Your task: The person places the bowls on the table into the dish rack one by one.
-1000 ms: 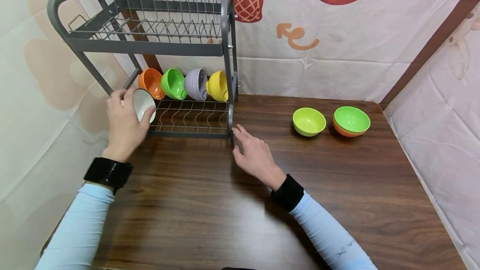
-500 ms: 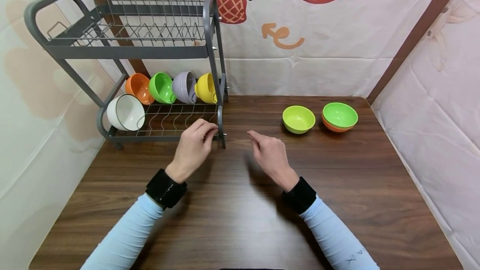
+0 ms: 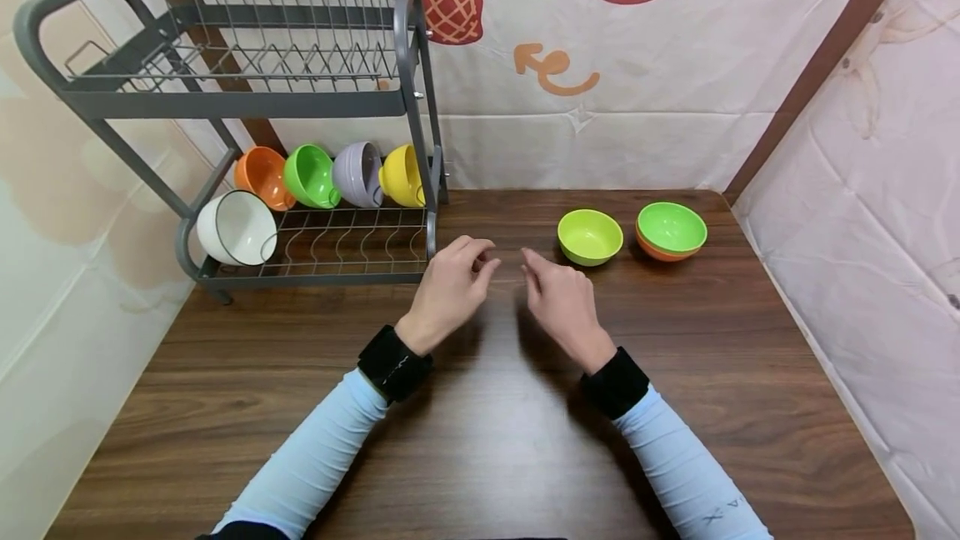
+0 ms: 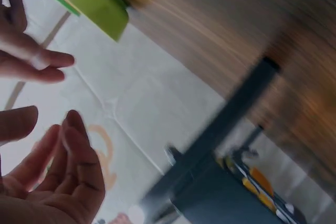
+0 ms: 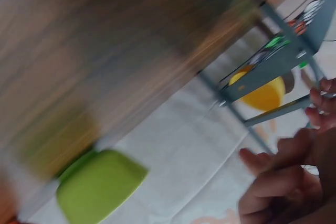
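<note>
In the head view my left hand hovers over the table right of the rack, fingers loosely bent, thumb apart from them, nothing held. Facing it, my right hand also holds nothing, its index finger pointing forward. Closest to the right hand is a yellow-green bowl. A green bowl sits inside an orange bowl farther right. On the rack's lower shelf a white bowl leans at the front left. Behind it tilt an orange bowl, a green one, a lavender one and a yellow one.
A grey two-tier dish rack stands at the back left, with bare wire slots on its upper tier. The brown wooden table ends at a printed white cloth backdrop. Cloth walls flank both sides.
The left hand has let go of the white bowl, which now leans in the lower shelf, and has moved right past the rack. The right hand has shifted slightly right. The head view has shifted too.
</note>
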The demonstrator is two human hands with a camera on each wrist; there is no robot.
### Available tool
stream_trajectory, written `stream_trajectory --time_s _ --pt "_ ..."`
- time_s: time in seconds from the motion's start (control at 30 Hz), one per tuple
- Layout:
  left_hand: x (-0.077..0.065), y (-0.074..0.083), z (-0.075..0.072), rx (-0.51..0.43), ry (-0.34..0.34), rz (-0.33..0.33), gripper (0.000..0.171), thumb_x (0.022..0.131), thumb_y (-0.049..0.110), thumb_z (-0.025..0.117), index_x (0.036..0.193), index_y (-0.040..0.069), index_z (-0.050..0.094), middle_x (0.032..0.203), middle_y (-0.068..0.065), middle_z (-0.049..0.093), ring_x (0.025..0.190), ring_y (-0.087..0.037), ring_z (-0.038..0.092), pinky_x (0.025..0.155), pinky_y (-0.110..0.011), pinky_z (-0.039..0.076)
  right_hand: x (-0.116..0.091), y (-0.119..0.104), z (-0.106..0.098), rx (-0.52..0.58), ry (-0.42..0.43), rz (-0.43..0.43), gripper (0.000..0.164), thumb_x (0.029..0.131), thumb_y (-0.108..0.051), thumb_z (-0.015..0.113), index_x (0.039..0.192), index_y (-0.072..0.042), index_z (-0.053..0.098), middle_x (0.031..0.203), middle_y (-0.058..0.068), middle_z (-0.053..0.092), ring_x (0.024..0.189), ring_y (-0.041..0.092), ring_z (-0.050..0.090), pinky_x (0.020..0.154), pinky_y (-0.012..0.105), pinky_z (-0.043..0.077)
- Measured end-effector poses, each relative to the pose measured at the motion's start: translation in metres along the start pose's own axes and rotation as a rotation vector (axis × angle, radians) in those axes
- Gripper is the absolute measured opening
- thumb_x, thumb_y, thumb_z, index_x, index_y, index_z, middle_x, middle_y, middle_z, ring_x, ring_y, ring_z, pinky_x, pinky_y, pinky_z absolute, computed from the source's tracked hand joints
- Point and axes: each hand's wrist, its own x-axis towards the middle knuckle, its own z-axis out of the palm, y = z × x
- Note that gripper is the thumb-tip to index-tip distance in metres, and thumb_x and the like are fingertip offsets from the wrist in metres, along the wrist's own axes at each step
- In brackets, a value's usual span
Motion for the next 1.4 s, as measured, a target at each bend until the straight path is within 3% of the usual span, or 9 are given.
stream_trajectory --time_s 0.1,0.17,0.27,0.37,0.7,0.93,1.13,1.3,1.4 --pt "0.005 0.005 0.010 0.067 -0.122 -0.050 0.035 0.101 0.020 0.074 0.130 0.002 0.069 0.114 -0.013 0.070 0.097 -0.026 0.069 0.083 -0.040 0.058 0.003 0.017 -0.004 -0.078 -0.084 0.097 0.037 0.103 -0.013 0.065 0.140 -0.003 0.066 0.126 0.016 0.073 0.067 0.038 0.069 0.051 0.051 0.053" --pt "0.009 0.008 0.016 0.117 -0.213 -0.079 0.047 0.101 0.026 0.074 0.141 0.004 0.063 0.126 -0.015 0.068 0.108 -0.031 0.067 0.090 -0.045 0.056 0.005 0.030 -0.006 -0.125 -0.141 0.152 0.043 0.104 -0.012 0.064 0.145 -0.002 0.060 0.141 0.017 0.065 0.075 0.044 0.071 0.056 0.056 0.056" --pt "0.016 0.010 0.026 0.171 -0.318 -0.104 0.062 0.101 0.033 0.074 0.153 0.006 0.053 0.140 -0.017 0.062 0.123 -0.037 0.061 0.099 -0.051 0.053 0.005 0.047 -0.008 -0.180 -0.207 0.201 0.045 0.105 -0.011 0.059 0.148 0.000 0.055 0.148 0.020 0.059 0.080 0.049 0.070 0.059 0.059 0.056" --pt "0.022 0.011 0.035 0.191 -0.366 -0.115 0.068 0.102 0.036 0.072 0.158 0.009 0.046 0.146 -0.016 0.059 0.128 -0.037 0.058 0.100 -0.053 0.052 0.004 0.059 -0.008 -0.225 -0.261 0.226 0.045 0.104 -0.006 0.054 0.148 0.003 0.053 0.149 0.023 0.057 0.084 0.052 0.069 0.062 0.061 0.056" --pt "0.038 0.017 0.054 0.159 -0.376 -0.106 0.069 0.102 0.035 0.072 0.161 0.011 0.043 0.152 -0.015 0.054 0.134 -0.038 0.055 0.104 -0.055 0.049 0.006 0.076 -0.011 -0.305 -0.403 0.221 0.053 0.097 0.002 0.059 0.149 0.008 0.051 0.150 0.029 0.052 0.089 0.048 0.071 0.064 0.056 0.059" --pt "0.042 0.019 0.059 0.153 -0.397 -0.080 0.067 0.104 0.038 0.069 0.160 0.012 0.044 0.153 -0.013 0.054 0.135 -0.035 0.055 0.103 -0.052 0.050 0.007 0.088 -0.011 -0.342 -0.392 0.176 0.047 0.095 0.004 0.057 0.142 0.008 0.056 0.145 0.030 0.057 0.085 0.048 0.071 0.062 0.056 0.058" --pt "0.038 0.017 0.060 0.144 -0.413 -0.061 0.067 0.103 0.039 0.070 0.160 0.011 0.045 0.153 -0.015 0.053 0.136 -0.035 0.054 0.103 -0.053 0.050 0.002 0.093 -0.011 -0.306 -0.373 0.168 0.035 0.094 0.006 0.056 0.127 0.002 0.066 0.122 0.020 0.070 0.082 0.045 0.070 0.061 0.056 0.058" --pt "0.040 0.017 0.059 0.148 -0.407 -0.052 0.067 0.103 0.038 0.070 0.160 0.012 0.045 0.154 -0.014 0.053 0.138 -0.035 0.052 0.104 -0.053 0.049 0.001 0.091 -0.015 -0.275 -0.340 0.172 0.021 0.094 0.006 0.056 0.109 -0.002 0.069 0.096 0.015 0.070 0.074 0.039 0.068 0.057 0.054 0.056" --pt "0.043 0.018 0.058 0.151 -0.402 -0.045 0.066 0.104 0.038 0.069 0.160 0.012 0.045 0.154 -0.014 0.052 0.139 -0.035 0.050 0.105 -0.053 0.048 -0.001 0.087 -0.017 -0.265 -0.324 0.196 0.018 0.093 0.006 0.057 0.103 -0.004 0.068 0.089 0.014 0.070 0.070 0.038 0.066 0.056 0.053 0.055"
